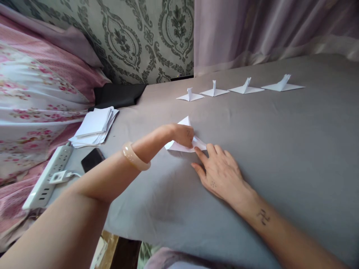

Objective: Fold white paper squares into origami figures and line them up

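A partly folded sheet of white paper (pixel 185 148) lies on the grey cloth in front of me, with one pointed corner at the far side. My left hand (pixel 183 135) is closed over its middle, fingers curled down on the paper. Part of the sheet is hidden beneath that hand. A pale bangle (pixel 135 157) circles my left forearm. My right hand (pixel 220 170) rests palm down, fingers stretched out and slightly spread. Its index fingertip touches the near right edge of the paper, and the thumb lies on the cloth.
Several folded paper figures with upright tips (pixel 246 87) stand in a row along the back of the grey-covered table (pixel 280 149). At left are a stack of white paper (pixel 91 125), a dark phone (pixel 92 160), a power strip (pixel 50 177) and a black folded item (pixel 119 95).
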`<state>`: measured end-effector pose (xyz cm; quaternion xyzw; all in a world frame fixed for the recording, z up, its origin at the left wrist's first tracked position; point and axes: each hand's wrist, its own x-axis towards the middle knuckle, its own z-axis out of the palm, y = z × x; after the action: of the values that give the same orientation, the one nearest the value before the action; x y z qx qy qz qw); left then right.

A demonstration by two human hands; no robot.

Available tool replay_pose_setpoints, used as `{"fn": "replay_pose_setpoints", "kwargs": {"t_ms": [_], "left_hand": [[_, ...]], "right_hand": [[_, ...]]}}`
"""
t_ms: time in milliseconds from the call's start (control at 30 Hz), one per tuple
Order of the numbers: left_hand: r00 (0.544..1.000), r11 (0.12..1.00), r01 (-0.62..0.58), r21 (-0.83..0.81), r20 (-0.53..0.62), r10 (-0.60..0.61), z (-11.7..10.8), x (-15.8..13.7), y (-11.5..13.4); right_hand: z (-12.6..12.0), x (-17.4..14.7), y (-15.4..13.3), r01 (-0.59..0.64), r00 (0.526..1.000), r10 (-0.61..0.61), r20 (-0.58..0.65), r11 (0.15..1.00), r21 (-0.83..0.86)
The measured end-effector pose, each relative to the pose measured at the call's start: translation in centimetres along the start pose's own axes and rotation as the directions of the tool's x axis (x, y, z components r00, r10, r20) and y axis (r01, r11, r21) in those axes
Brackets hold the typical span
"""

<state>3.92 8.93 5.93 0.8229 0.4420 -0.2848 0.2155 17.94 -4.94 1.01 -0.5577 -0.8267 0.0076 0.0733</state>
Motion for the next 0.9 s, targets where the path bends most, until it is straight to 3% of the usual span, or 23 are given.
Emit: {"fn": "replay_pose_setpoints", "kwargs": {"t_ms": [133,233,300,367,433,467,533,567,700,900], "left_hand": [[0.997,0.999,0.029,-0.046,-0.069,-0.032,0.8,-1.1,0.0],[0.98,0.994,0.047,-0.099,-0.187,-0.065,1.8,-2.5,0.1],[0.96,0.998,0.006,-0.063,-0.28,-0.023,2.7,-3.5,0.4],[0.916,0.998,-0.057,0.014,-0.397,0.058,3.9,-4.4,0.5],[0.804,0.97,-0.205,0.131,-0.542,0.243,5.6,-5.0,0.5],[0.713,0.953,-0.25,0.171,-0.633,0.301,6.6,-5.1,0.3],[0.553,0.953,-0.227,0.2,-0.779,0.295,8.7,-5.1,-0.2],[0.516,0.961,-0.2,0.192,-0.813,0.27,9.8,-4.9,-0.5],[0.511,0.964,-0.219,0.151,-0.824,0.245,12.7,-4.7,-1.7],[0.536,0.968,-0.246,-0.039,-0.838,0.102,13.3,-6.0,-2.9]], "right_hand": [[0.0,-0.2,0.0,-0.013,1.0,0.013,-0.018,1.0,0.002],[0.3,-0.4,0.4,-0.019,0.999,0.019,-0.048,1.0,0.003],[0.2,-0.6,1.1,-0.015,0.993,0.02,-0.112,0.999,0.041],[-0.3,-1.0,2.0,-0.011,0.966,0.034,-0.255,0.996,0.093],[-1.3,-1.5,2.6,-0.004,0.903,0.042,-0.428,0.996,0.09],[-1.9,-1.9,2.7,0.008,0.87,0.027,-0.493,0.998,0.068],[-2.8,-2.5,2.3,0.058,0.84,-0.047,-0.54,0.998,0.004],[-3.1,-2.7,1.9,0.089,0.846,-0.09,-0.525,0.996,-0.026],[-2.9,-2.9,-0.1,0.172,0.908,-0.181,-0.377,0.983,-0.057],[-1.6,-0.6,-1.5,0.181,0.966,-0.183,-0.183,0.983,-0.029]]}}
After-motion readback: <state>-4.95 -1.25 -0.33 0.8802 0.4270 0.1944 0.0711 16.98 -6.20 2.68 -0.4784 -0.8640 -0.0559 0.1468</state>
